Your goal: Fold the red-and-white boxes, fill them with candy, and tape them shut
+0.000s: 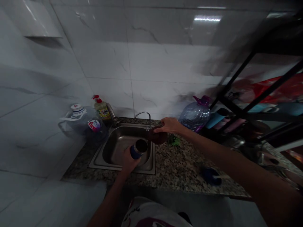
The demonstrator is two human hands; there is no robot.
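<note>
L hand (129, 161) wrapped round a dark-blue cylindrical tumbler w/ metal rim (134, 152), fingers closed on its lower body. Tumbler tilted, open mouth up & toward camera, inside dark, no lid on it. It sits above the sink bowl, near the front edge, not touching the steel as far as can be seen.

R hand (169, 125) reaches in from the right, narrow grip over a dark-brown rounded object (157, 136), fingers on top of it. Object blurred, so exact kind & material can't be told. It's at the sink's right rim, just beside the base of the tap, & well above the tumbler's mouth.

Under both: rectangular stainless-steel sink (96, 163), set in a speckled brown-grey granite countertop (180, 167). Curved chrome gooseneck tap (142, 113) at back edge. Yellow dish-soap bottle w/ red pump (102, 110) stands back left of sink, beside a large clear plastic water jug w/ white cap & red-white label (91, 124), lying on its side. Back right: clear plastic jug w/ purple top (195, 114), by a black metal rack (236, 94) holding assorted items. Bright-green scrubber (174, 141) lies just right of sink; blue-headed brush (210, 176) further right on counter. Wall: glossy white marble-look tiles (106, 47).
</note>
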